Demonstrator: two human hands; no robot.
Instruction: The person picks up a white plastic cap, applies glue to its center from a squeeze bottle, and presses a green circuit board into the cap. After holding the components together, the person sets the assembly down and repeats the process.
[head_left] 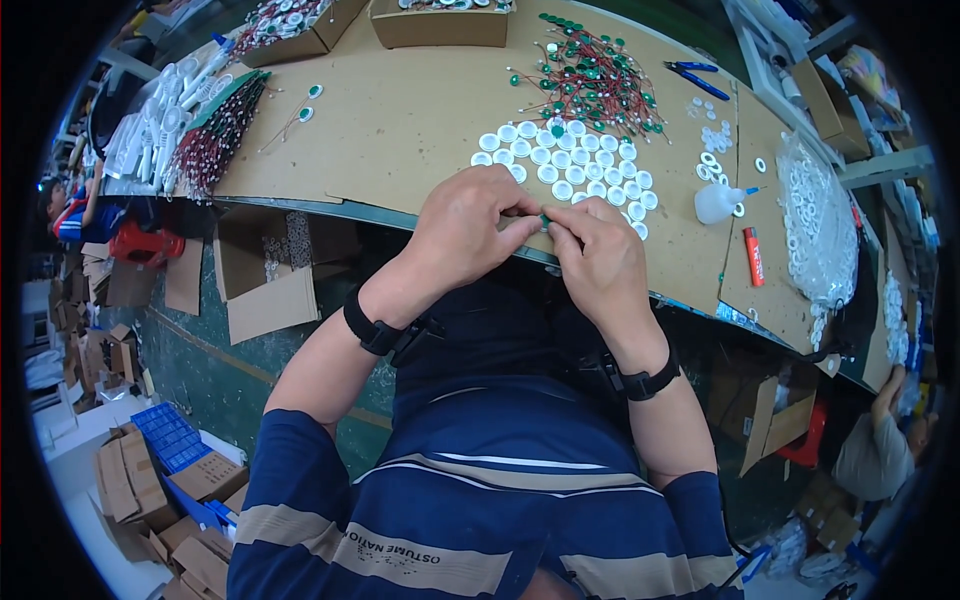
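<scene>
At the table's near edge, my left hand [462, 228] and my right hand [606, 258] meet with fingers pinched together. Between the fingertips shows a small green disc [545, 222], mostly covered by them. Just beyond my hands lie many round white caps [562, 160], spread in a loose patch with their hollow sides up. Behind the caps is a tangled pile of small green boards with red wires [600, 85]. Two finished-looking white discs with green centres and wires [306, 114] rest apart on the left.
Right of the caps are blue-handled cutters [698, 78], a white squeeze bottle [714, 204], a red-orange tube [753, 256] and a bag of white rings [815, 220]. Wired bundles [215, 140] lie left. A cardboard box [440, 28] stands behind. Another person [875, 450] is at right.
</scene>
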